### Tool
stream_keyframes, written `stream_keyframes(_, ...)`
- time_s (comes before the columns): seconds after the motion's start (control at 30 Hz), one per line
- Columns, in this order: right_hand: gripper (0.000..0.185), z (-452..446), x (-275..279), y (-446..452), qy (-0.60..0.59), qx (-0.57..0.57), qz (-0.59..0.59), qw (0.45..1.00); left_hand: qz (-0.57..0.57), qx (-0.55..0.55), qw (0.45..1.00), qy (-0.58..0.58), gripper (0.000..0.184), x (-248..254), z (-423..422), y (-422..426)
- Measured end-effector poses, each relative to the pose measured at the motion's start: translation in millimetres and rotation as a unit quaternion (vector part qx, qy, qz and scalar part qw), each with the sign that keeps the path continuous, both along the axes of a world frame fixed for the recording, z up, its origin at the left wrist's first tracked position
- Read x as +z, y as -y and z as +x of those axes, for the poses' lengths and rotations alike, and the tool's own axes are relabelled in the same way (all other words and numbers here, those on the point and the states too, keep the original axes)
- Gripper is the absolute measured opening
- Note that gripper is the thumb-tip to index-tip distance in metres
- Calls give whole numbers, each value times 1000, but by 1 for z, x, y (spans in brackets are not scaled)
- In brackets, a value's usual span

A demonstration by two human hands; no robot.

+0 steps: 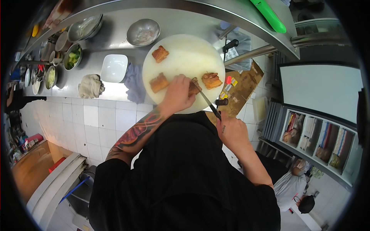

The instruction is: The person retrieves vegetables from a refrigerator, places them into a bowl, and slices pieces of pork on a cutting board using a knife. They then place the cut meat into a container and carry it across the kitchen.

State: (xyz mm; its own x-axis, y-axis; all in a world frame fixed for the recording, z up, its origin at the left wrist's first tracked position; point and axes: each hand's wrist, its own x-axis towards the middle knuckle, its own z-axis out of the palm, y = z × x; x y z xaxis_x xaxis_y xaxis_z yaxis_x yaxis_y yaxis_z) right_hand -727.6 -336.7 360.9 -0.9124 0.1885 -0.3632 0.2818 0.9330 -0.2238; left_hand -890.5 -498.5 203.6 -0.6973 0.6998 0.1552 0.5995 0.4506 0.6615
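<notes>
Left hand (179, 92), fingers curled, pinned a browned meat chunk (194, 87) on the round board (185, 50), near the counter's (92, 71) near right corner; right hand (233, 133) gripped the knife (209, 101), blade at the chunk. Cutting looked unfinished: far chunk (160, 54), left chunk (158, 83) and right chunk (211, 80) lay off the blade, white dish (114, 68) without meat.
</notes>
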Motion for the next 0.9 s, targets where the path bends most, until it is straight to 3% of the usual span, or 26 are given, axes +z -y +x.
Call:
stream_keyframes(0.07, 22, -14, -7, -2, -10, 18, 4, 1000, -10, 6, 1000, 8, 53, 2, 0, -1)
stream_keyframes(0.2, 31, -74, -74, 2, -20, -12, -32, 999, -20, 9, 1000, 22, 54, 1, 1, -2)
stream_keyframes(0.33, 30, -88, -60, -8, -55, 3, -37, 998, -14, 8, 1000, 14, 57, 3, 2, 3)
stream_keyframes(0.5, 27, -44, -12, -15, -111, -23, -110, 987, 97, 25, 995, -18, 56, 13, 12, 22)
stream_keyframes(0.9, 29, 24, -16, -9, -47, -36, -72, 996, 69, 24, 997, 1, 56, 6, 22, 27)
